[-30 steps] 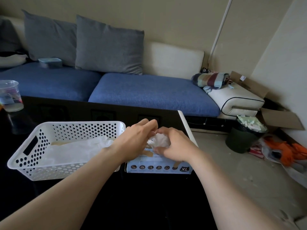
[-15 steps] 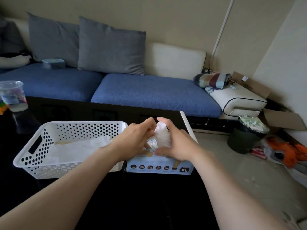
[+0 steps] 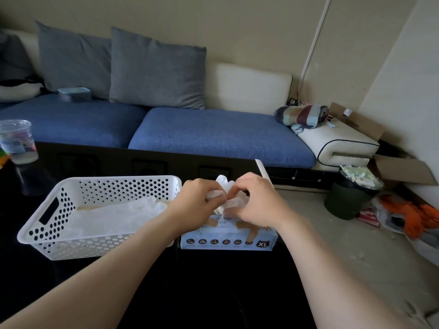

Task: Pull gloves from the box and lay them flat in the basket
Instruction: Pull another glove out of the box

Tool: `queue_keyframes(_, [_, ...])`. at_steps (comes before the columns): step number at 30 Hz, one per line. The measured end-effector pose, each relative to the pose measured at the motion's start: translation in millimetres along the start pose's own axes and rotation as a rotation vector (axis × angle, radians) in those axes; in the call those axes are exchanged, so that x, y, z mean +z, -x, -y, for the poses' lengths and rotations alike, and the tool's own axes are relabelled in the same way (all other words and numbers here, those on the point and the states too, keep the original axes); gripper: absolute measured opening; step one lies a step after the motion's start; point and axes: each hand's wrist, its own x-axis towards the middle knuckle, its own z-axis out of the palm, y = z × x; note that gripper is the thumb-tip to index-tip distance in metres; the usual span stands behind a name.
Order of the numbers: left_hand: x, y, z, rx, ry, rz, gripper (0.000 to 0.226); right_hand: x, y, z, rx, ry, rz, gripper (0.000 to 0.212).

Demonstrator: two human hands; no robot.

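Left hand (image 3: 197,206) and right hand (image 3: 257,205) both pinch a crumpled glove (image 3: 222,183), hiding its lower part and the box (image 3: 228,243) opening.

2 hands (image 3: 198,205) (image 3: 257,206) | 1 basket (image 3: 114,179) | 1 box (image 3: 228,242) | 2 cushions (image 3: 73,60) (image 3: 156,70) | 1 cup (image 3: 17,141)

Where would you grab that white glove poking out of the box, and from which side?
Coming from above, pinch the crumpled tuft of the glove that rises out of the box. It is the only part clear of the box and stands upright, so an upward pull should free it. The left hand and right hand pinch it there.
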Motion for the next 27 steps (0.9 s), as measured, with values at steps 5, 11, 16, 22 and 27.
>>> queue_keyframes(5, [1.9, -1.1, -9.0, -0.011, 0.106, -0.037, 0.014, -0.2, -2.0, 1.0, -0.057, 0.018, -0.111, 0.016])
queue_keyframes(11, [11.2, -1.7, -8.9, -0.044, -0.014, 0.149, 0.041, -3.2, -0.4, 3.9, -0.114, 0.022, -0.099, 0.028])
queue_keyframes(16, [12.9, -6.3, -3.8, -0.075, -0.043, 0.162, 0.053, -10.5, 2.0, 6.8, -0.07, -0.11, -0.106, 0.023])
queue_keyframes(22, [21.4, -9.9, 1.6, -0.064, -0.05, 0.166, 0.058, -15.6, 2.1, 10.1, -0.001, -0.072, -0.057, 0.021])
queue_keyframes(27, [22.4, -10.0, 2.7, -0.06, -0.045, 0.157, 0.072, -19.8, 1.6, 13.8, 0.004, 0.044, 0.033, 0.021])
